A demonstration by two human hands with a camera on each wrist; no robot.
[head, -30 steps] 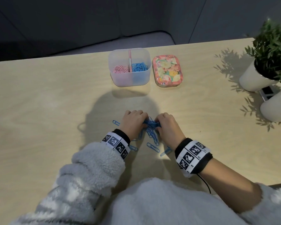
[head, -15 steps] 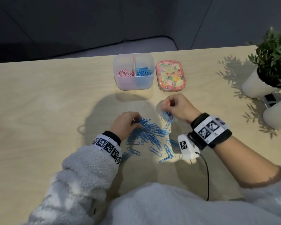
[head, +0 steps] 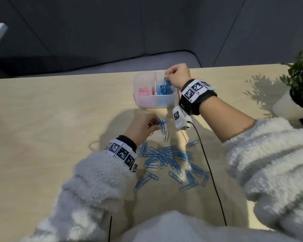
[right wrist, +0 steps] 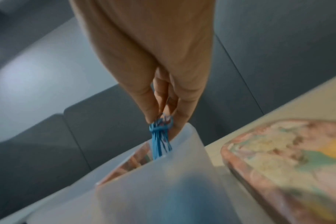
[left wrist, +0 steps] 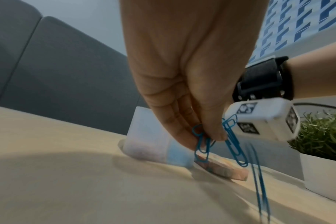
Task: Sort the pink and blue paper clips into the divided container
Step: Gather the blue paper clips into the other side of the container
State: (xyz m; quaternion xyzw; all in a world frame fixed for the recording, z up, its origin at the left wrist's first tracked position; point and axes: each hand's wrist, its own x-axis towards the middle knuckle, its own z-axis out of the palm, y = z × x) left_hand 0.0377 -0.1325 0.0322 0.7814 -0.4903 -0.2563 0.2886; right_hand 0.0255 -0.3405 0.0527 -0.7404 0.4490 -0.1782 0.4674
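Loose pile: thin blue wire paper clips [head: 166, 159] scattered on the pale wooden desk [head: 51, 128], nearest the person.
Left hand [head: 141, 125]: its grip pinches a few blue clips [left wrist: 201, 145] just above the desk, between pile and box.
Frosted translucent plastic divided container [head: 154, 103]: beyond the left hand; pink clips [head: 144, 91] in its left compartment, blue in its right.
Right hand [head: 179, 75]: farthest; its grip pinches a hanging blue bunch [right wrist: 160, 141], long axis vertical, directly over the right compartment, so release is likely a straight drop.

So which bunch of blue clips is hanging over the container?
The bunch pinched by the right hand, over the blue compartment; the left hand's bunch hangs above the table.
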